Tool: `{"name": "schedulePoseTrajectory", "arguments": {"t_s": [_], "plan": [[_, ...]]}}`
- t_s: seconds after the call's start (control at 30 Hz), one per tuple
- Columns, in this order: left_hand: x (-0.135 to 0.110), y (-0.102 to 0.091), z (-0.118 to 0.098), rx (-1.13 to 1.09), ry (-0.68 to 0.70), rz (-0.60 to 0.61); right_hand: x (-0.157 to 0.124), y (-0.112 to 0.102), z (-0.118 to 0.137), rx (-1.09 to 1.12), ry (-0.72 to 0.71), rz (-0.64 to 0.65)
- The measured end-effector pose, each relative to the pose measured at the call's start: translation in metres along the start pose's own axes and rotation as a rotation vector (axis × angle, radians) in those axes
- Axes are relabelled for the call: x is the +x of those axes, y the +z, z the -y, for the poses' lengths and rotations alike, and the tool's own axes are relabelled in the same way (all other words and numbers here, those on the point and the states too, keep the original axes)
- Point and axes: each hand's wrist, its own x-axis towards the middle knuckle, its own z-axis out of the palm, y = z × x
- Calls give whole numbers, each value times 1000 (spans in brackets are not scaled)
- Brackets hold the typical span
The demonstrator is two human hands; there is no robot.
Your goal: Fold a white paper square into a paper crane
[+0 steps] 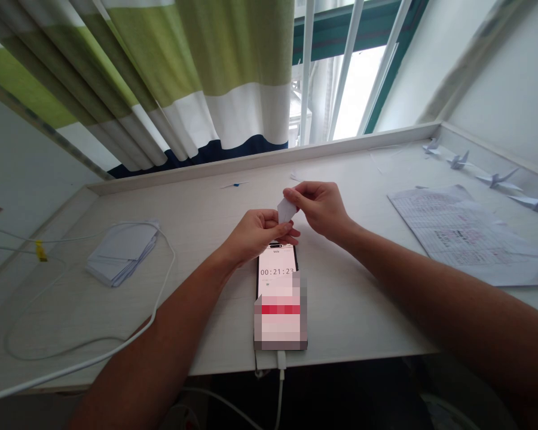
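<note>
By the far end of the phone (278, 294), holds the folded paper (286, 211) pinched at its near edge in the left hand (259, 234) and at its far right edge in the right hand (321, 208), and may skew or tear it by pulling unevenly.

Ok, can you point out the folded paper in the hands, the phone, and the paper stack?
Folded paper (286, 210): head view, middle of its exposed face.
Phone (278, 294): head view, middle of its screen.
Paper stack (122, 248): head view, top sheet.
</note>
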Motion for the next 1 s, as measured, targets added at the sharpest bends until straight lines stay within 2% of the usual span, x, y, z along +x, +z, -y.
{"name": "schedulePoseTrajectory", "arguments": {"t_s": [0.27,0.57,0.73,1.0], "plan": [[0,-1,-2,-5,-34,29,0,0,-1,-13,-8,18],[4,2,3,15,47,-51,-2,3,-2,-67,-17,36],[3,2,0,-6,73,-40,-4,4,2,3,-3,9],[4,2,0,-14,86,-48,-3,5,6,55,22,47]]}}
